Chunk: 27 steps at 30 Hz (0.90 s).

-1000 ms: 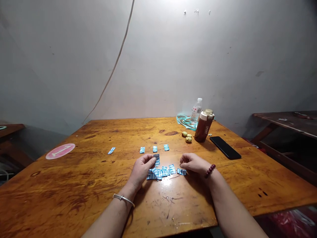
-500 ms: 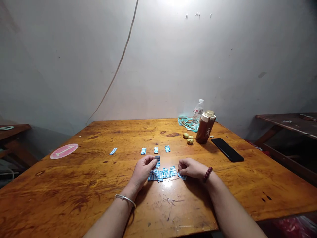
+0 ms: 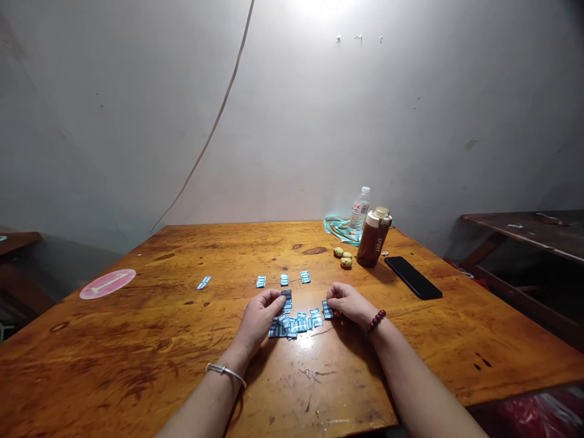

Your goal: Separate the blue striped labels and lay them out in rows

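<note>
Between thumb and fingers, my left hand [image 3: 262,316] pinches a small blue-and-white striped card [image 3: 287,299], held just above a loose pile of similar cards [image 3: 294,326]. My right hand [image 3: 349,303] is closed on another blue-and-white card [image 3: 327,309], to the right of the pile. Beyond my hands, three small cards or card stacks lie in a row: a left one [image 3: 260,281], a middle one [image 3: 284,280] and a right one [image 3: 305,277]. A slanted blue-and-white piece [image 3: 204,283] lies farther left. The print on the cards is too small to read.
On the wooden table [image 3: 150,340], a brown bottle [image 3: 373,238], a clear water bottle [image 3: 360,210], a teal strap [image 3: 335,226], small yellowish round things [image 3: 346,262] and a black phone [image 3: 413,277] stand or lie right. A pink oval sign [image 3: 108,283] lies left.
My right hand has raised its card off the table, slightly forward and left beside the pile. My left hand keeps its pinch in nearly the same place. The view has shifted slightly.
</note>
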Each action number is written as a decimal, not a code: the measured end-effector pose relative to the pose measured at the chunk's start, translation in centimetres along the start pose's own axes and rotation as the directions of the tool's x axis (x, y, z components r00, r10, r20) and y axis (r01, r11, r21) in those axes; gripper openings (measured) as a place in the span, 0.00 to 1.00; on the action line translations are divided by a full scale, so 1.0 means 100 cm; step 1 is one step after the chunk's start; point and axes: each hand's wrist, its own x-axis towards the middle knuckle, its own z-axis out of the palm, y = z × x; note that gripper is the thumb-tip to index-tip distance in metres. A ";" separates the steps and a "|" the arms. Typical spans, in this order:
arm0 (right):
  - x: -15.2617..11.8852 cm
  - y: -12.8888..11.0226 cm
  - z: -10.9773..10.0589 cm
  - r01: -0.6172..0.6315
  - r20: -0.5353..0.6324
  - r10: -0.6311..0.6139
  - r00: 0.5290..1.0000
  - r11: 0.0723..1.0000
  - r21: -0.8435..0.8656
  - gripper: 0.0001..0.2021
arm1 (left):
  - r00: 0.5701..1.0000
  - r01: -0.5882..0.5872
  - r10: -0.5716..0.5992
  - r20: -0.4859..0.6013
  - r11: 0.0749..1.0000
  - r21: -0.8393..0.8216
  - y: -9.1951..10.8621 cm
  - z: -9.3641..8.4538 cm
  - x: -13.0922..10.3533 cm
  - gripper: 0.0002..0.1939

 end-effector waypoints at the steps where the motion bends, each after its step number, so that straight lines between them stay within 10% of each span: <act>1: 0.001 0.000 -0.001 0.020 -0.028 -0.020 0.999 0.999 -0.027 0.02 | 1.000 0.002 -0.002 0.001 1.000 -0.002 0.000 0.000 0.000 0.11; 10: -0.009 -0.011 0.003 0.276 0.048 -0.277 0.960 0.897 -0.346 0.11 | 1.000 0.017 -0.018 -0.007 1.000 -0.012 0.002 0.001 -0.001 0.12; 27: -0.007 -0.007 0.009 0.278 0.121 -0.250 0.961 0.874 -0.399 0.14 | 1.000 0.021 -0.020 0.003 1.000 -0.023 0.003 0.002 -0.001 0.12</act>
